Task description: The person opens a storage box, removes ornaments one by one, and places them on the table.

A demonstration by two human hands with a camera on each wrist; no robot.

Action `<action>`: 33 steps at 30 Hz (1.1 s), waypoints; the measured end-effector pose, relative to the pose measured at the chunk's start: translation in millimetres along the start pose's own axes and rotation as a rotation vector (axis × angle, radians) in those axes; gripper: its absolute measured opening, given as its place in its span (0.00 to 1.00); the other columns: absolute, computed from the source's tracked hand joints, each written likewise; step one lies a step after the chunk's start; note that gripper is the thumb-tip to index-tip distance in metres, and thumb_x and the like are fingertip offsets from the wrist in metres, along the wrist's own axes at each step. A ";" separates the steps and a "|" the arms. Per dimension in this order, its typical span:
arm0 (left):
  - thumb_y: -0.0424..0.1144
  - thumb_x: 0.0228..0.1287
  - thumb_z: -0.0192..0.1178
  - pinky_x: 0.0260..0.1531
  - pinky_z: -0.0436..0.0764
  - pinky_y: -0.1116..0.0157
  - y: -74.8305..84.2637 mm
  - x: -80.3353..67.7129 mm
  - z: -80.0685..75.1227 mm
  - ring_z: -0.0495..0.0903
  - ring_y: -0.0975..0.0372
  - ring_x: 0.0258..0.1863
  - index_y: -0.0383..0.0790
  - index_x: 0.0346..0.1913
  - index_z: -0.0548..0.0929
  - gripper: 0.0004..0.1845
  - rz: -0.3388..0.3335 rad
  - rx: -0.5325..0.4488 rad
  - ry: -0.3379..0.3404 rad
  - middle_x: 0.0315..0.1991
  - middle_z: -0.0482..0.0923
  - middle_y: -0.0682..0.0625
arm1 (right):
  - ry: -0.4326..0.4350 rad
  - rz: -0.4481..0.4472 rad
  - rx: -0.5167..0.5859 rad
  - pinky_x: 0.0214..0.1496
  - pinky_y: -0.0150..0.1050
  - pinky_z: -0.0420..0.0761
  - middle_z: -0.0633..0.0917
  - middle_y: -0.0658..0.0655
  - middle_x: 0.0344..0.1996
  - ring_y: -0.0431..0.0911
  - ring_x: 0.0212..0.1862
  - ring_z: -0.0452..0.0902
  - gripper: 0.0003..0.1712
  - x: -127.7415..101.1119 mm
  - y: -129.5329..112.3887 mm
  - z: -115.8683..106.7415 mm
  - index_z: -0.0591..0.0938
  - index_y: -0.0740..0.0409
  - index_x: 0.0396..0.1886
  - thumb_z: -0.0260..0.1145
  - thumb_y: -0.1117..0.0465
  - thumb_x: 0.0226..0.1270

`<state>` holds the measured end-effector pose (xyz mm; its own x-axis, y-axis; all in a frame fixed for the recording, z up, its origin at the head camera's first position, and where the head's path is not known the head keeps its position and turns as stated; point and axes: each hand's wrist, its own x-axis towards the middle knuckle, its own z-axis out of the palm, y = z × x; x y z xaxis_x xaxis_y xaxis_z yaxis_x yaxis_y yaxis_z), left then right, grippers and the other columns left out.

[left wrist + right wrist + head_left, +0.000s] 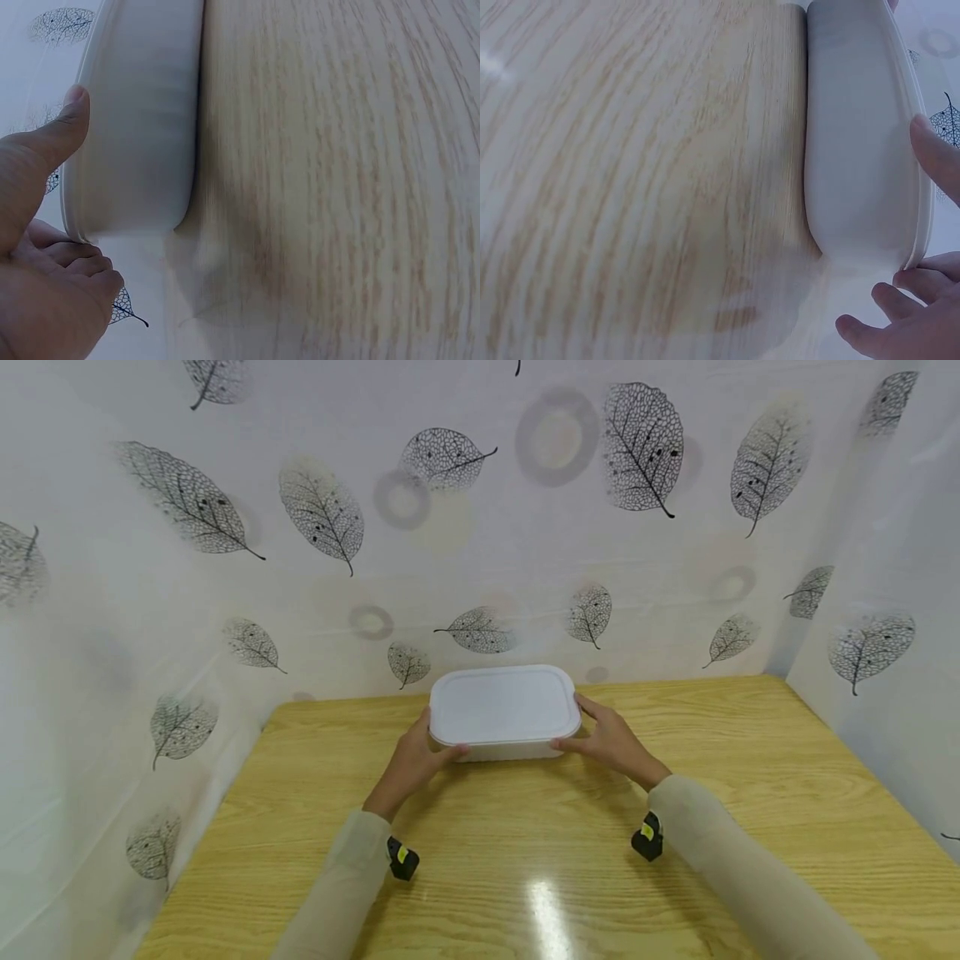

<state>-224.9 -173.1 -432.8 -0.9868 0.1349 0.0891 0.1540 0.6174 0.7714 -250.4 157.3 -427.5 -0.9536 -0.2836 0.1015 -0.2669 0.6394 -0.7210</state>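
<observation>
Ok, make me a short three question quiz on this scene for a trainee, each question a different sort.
1. True or false: the white container has its lid on.
2. Multiple choice: where are the hands? A) both flat on the table, away from the container; B) the left hand at the container's left end and the right hand at its right end; C) both on top of the lid.
3. Fill in: the container rests on a ____ table.

Key: 1 true; 2 B; 3 wooden.
</observation>
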 end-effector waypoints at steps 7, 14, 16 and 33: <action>0.53 0.60 0.74 0.76 0.58 0.45 4.6 -0.1 -3.1 0.58 0.47 0.76 0.43 0.82 0.49 0.57 0.018 -0.009 0.017 0.78 0.57 0.42 | 0.003 0.001 -0.012 0.75 0.63 0.63 0.61 0.71 0.75 0.67 0.75 0.56 0.62 -0.3 -4.3 -3.2 0.57 0.69 0.78 0.79 0.43 0.56; 0.52 0.60 0.74 0.76 0.59 0.46 11.6 -3.9 -5.9 0.58 0.47 0.76 0.42 0.82 0.48 0.56 0.022 0.016 0.024 0.78 0.57 0.42 | 0.016 -0.008 -0.029 0.75 0.63 0.63 0.63 0.70 0.74 0.67 0.75 0.57 0.62 -5.0 -8.4 -8.2 0.59 0.69 0.77 0.80 0.43 0.54; 0.52 0.60 0.74 0.76 0.59 0.46 13.2 -6.0 -6.8 0.58 0.46 0.76 0.41 0.82 0.48 0.57 0.024 0.032 0.026 0.78 0.57 0.42 | 0.021 -0.020 -0.038 0.75 0.63 0.63 0.64 0.69 0.74 0.67 0.74 0.58 0.62 -7.3 -8.5 -9.6 0.60 0.69 0.77 0.80 0.43 0.54; 0.57 0.53 0.76 0.73 0.65 0.47 18.7 -40.1 -20.6 0.62 0.46 0.74 0.34 0.78 0.59 0.56 0.112 0.085 0.021 0.75 0.63 0.38 | 0.023 -0.084 -0.047 0.70 0.66 0.69 0.70 0.69 0.70 0.67 0.71 0.64 0.58 -40.6 -13.1 -25.4 0.67 0.66 0.74 0.82 0.42 0.51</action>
<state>-183.5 -183.0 -408.9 -0.9638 0.1913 0.1856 0.2664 0.6632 0.6994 -211.7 178.6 -404.7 -0.9304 -0.3213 0.1766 -0.3518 0.6468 -0.6766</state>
